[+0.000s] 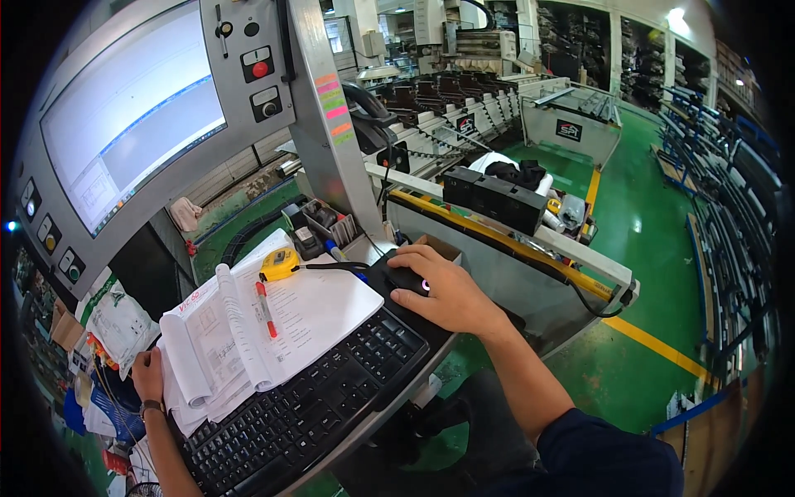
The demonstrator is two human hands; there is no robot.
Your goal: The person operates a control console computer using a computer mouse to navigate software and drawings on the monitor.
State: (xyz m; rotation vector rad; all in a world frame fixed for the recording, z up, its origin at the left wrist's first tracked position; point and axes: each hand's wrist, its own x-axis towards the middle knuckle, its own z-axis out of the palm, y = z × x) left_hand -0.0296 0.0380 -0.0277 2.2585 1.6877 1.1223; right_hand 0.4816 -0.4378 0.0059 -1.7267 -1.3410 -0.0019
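My right hand (443, 290) lies over a black computer mouse (403, 277), its fingers bent along the top and side; a small light glows on the mouse. My left hand (149, 374) is at the left edge of a stack of papers (331, 294), its fingers curled at the edge. What they hold, if anything, is hidden. Some sheets are rolled back at the left of the stack. A red and white marker pen (266, 310) and a yellow tape measure (280, 264) with a black strap lie on the papers. A black keyboard (310, 414) stretches along the near side.
A machine panel with a lit screen (132, 108) and a red button (260, 69) rises at the left. Behind the papers stands a small box of tools (327, 222). A long machine with a yellow rail (497, 236) runs to the right; racks of bars (729, 215) stand at the far right.
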